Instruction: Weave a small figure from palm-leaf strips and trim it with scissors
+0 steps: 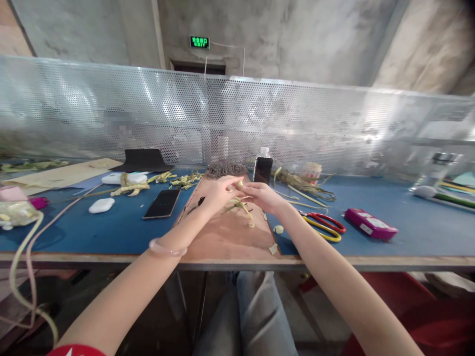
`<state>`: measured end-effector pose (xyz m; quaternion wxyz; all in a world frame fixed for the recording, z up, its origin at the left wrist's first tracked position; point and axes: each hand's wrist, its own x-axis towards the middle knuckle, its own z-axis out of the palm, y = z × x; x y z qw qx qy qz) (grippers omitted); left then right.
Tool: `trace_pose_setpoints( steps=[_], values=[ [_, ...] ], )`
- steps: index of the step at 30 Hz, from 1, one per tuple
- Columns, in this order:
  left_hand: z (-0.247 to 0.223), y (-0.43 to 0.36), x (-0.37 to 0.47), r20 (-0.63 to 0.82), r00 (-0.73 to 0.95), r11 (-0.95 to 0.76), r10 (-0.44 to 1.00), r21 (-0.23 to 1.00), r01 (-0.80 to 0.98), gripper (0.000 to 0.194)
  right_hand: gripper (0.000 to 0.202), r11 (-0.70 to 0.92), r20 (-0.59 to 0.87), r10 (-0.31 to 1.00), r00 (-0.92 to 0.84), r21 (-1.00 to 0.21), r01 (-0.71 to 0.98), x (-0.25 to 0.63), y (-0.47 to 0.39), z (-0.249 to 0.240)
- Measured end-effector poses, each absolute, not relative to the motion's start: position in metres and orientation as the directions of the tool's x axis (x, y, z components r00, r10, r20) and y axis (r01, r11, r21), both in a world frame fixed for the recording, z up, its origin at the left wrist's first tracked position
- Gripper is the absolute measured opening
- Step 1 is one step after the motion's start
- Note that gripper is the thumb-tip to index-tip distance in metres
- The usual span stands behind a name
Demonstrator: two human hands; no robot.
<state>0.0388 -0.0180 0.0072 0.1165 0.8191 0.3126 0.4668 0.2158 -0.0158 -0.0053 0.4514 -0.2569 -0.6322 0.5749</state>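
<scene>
Over a brown wooden board, my left hand and my right hand meet, fingers pinched together. Between the fingertips is a small pale-yellow strip of plant fibre, folded or rolled; the fingers hide part of it. Thin greenish strands trail below the hands toward the board, one ending in a small curl. Both hands appear closed on this strip. Just behind them lies a heap of grey cord. A pale rolled piece rests by the board's right edge.
Red-and-yellow scissors and a purple box lie right. A phone leans upright behind my hands; another phone lies left, near a white case and a tied fibre bundle. A perforated metal screen stands behind.
</scene>
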Motion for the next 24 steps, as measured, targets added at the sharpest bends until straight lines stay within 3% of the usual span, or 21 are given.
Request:
trace_pose_setpoints(
  steps=[6,15,24],
  values=[
    [0.010,-0.021,0.038,0.652,0.363,-0.744,0.666,0.546,0.385,0.034,0.026,0.238,0.294,0.841,-0.454,-0.955,-0.178,0.217,-0.015,-0.006],
    [0.009,-0.012,0.038,0.580,0.342,-0.648,0.740,0.750,0.130,0.030,0.028,0.231,0.286,0.857,-0.429,-0.957,-0.176,0.219,-0.017,-0.002],
    [0.003,-0.004,0.037,0.579,0.312,-0.650,0.753,0.729,0.215,0.024,0.026,0.253,0.296,0.856,-0.423,-0.955,-0.156,0.220,-0.015,-0.004]
  ],
)
